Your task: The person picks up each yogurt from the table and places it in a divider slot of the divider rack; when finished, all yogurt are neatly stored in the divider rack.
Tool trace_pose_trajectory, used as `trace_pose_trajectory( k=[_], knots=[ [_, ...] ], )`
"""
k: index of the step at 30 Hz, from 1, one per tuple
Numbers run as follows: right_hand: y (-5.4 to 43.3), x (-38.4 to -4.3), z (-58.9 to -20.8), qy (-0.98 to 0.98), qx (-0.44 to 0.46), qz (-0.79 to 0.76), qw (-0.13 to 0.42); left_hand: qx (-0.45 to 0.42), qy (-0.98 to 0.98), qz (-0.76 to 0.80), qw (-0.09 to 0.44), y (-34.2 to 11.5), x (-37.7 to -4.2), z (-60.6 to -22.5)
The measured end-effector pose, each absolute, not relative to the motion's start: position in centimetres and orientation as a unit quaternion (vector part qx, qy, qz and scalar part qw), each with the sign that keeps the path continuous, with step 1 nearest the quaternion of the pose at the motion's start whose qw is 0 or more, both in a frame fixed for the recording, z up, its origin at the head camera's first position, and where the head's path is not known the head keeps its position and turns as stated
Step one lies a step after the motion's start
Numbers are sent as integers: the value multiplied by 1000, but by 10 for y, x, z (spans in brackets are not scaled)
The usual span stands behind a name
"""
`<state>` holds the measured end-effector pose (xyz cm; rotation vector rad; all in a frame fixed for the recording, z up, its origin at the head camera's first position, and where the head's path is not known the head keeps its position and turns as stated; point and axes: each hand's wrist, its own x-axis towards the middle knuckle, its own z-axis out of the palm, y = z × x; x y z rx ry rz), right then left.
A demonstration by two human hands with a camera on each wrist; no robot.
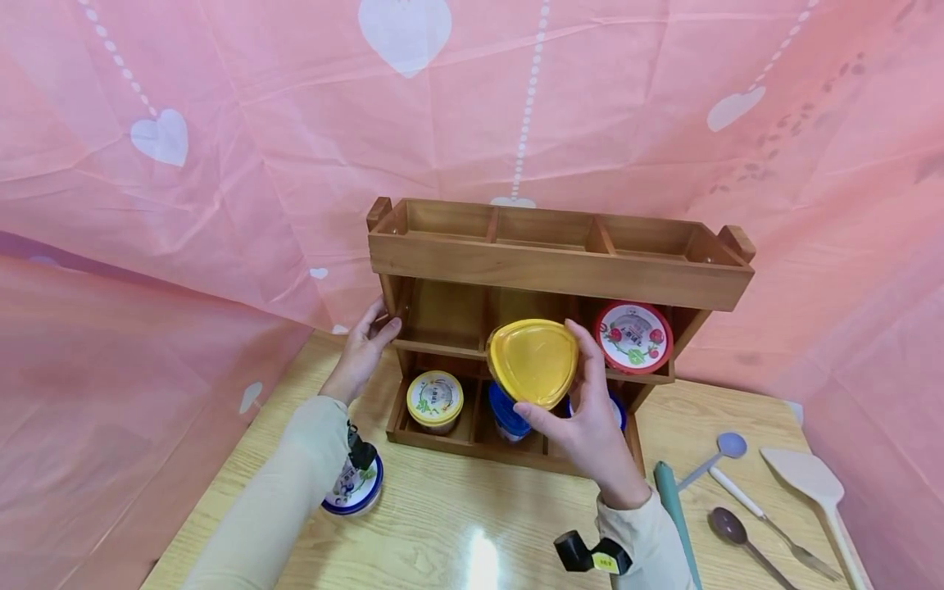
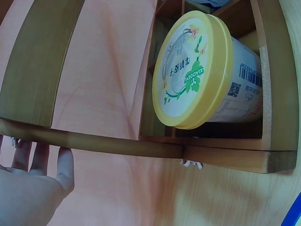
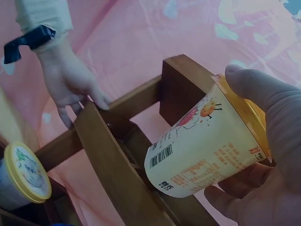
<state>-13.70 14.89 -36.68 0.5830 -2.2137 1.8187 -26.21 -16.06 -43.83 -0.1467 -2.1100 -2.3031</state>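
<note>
My right hand (image 1: 590,418) grips a paper cup (image 3: 202,146) with a yellow, rounded-triangle lid (image 1: 534,360), thumb and fingers round its lid end. In the head view the cup is in front of the middle tier of a wooden shelf (image 1: 560,274), lid towards me. My left hand (image 1: 361,348) holds the shelf's left side post (image 2: 108,142), with the thumb in front and some fingers hidden behind. Below that hand, a yellow-lidded tub (image 1: 435,399) sits in the bottom left compartment. A red-lidded tub (image 1: 634,338) stands in the middle tier's right compartment.
Behind my right hand, a blue tub (image 1: 507,412) and a blue-rimmed tub (image 1: 618,412) occupy the bottom tier. Another blue-rimmed tub (image 1: 357,487) stands on the table by my left wrist. Right of the shelf lie a spatula (image 1: 807,479), a fork (image 1: 796,551) and spoons (image 1: 730,524).
</note>
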Motion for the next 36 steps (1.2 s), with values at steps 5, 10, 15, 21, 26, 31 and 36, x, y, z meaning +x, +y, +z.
trace_pose_trajectory(
  k=[5,10,15,21,26,31,36],
  knots=[
    [155,-150,-361,-735,169,647,113,-49,-673,-738,10,-161,-263,-439],
    [159,-160,-359,-740,154,642,129,-47,-677,-734,6,-161,-263,-438],
    [159,-167,-361,-749,149,632,134,-47,-679,-732,4,-161,-263,-437],
    [155,-174,-367,-745,162,629,150,-45,-681,-731,2,-161,-263,-436],
    [153,-183,-373,-734,169,640,150,-41,-680,-732,0,-161,-262,-436],
    [151,-192,-379,-747,151,634,130,-41,-680,-732,-1,-161,-261,-436],
    [151,-198,-383,-768,129,617,113,-39,-685,-728,-2,-161,-261,-437]
  ],
)
